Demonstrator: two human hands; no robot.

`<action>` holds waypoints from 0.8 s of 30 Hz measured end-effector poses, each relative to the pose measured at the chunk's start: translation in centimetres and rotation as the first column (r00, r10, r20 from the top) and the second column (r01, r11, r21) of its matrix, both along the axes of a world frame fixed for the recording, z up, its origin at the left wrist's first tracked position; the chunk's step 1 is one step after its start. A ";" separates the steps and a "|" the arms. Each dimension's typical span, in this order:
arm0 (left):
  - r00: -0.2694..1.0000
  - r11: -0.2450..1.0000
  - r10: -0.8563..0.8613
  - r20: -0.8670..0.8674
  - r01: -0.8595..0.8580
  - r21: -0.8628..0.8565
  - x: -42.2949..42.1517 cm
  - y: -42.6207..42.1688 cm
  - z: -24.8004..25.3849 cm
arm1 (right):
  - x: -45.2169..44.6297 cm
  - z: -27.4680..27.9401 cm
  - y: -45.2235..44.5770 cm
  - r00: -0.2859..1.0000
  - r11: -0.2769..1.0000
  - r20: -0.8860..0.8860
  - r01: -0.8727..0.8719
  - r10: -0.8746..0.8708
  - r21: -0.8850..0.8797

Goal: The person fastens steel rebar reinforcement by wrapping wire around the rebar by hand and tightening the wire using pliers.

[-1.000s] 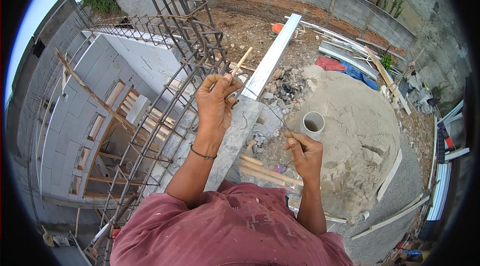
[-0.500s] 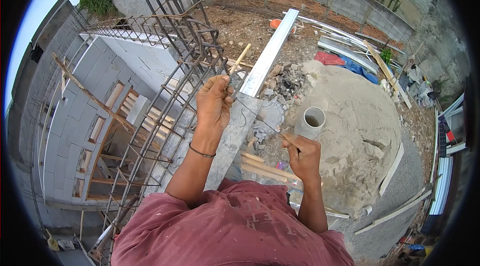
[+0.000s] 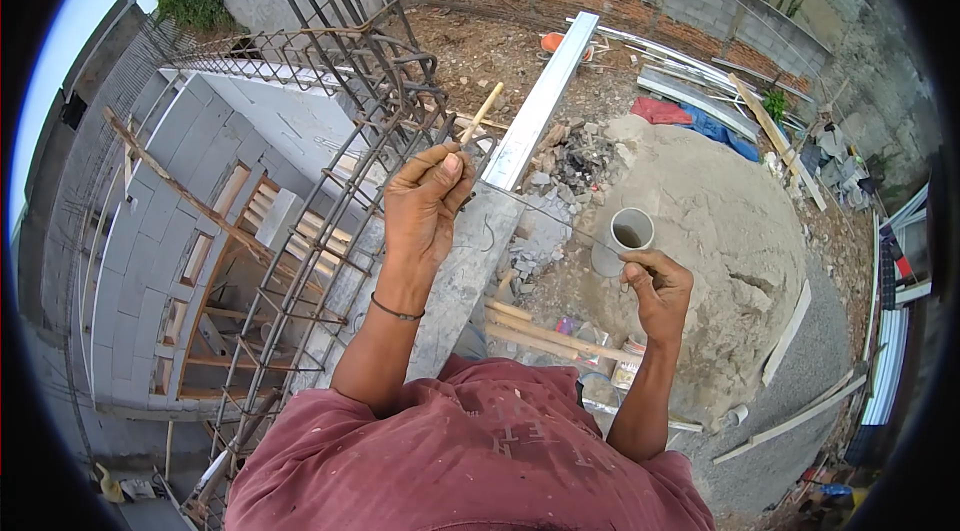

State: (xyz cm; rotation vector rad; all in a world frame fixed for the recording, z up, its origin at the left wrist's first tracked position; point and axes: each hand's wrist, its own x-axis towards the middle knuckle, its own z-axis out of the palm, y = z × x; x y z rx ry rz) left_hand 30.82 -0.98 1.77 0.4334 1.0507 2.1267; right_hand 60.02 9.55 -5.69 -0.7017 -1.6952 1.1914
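My left hand [image 3: 422, 199] is closed in front of the rebar cage [image 3: 350, 171], its fingers pinched round a thin wooden-handled tool [image 3: 484, 111] whose pale handle points up and right. A thin dark wire [image 3: 565, 221] stretches from beside that hand down to the right. My right hand [image 3: 658, 293] pinches the wire's other end between thumb and fingers, just below the upright pipe [image 3: 632, 228]. Under the wire lies a grey concrete ledge [image 3: 470, 249] with a short bent wire on it. The tool's lower part is hidden by my left hand.
A long metal channel [image 3: 540, 103] extends away from the ledge. Rubble [image 3: 565, 171] and a sand heap [image 3: 710, 211] lie on the ground to the right. Wooden poles [image 3: 535, 331] and a bucket [image 3: 628, 361] are below. A block wall [image 3: 150, 261] stands at the left.
My right hand has moved right and slightly up with the wire end, so the wire spans a longer, straighter line. My left hand keeps the tool, turned slightly.
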 end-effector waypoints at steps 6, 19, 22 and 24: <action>0.859 1.000 0.007 -0.512 -0.005 0.005 2.2 1.2 0.6 | -2.0 -4.3 1.5 0.843 0.913 0.483 0.026 -0.239 0.407; 0.868 0.934 -0.317 -0.381 0.356 0.034 -1.3 3.0 -0.9 | 1.9 -3.2 -1.8 0.769 0.910 0.511 -0.409 0.383 -0.066; 0.907 0.924 -0.361 -0.217 0.380 0.051 -2.1 3.3 -1.5 | 3.1 -0.2 -1.9 0.516 0.586 0.303 -0.779 0.801 -0.221; 0.921 0.919 -0.387 -0.037 0.389 0.070 -2.9 2.7 -2.0 | 5.0 -0.2 -1.0 0.374 0.355 0.010 -0.871 0.927 -0.340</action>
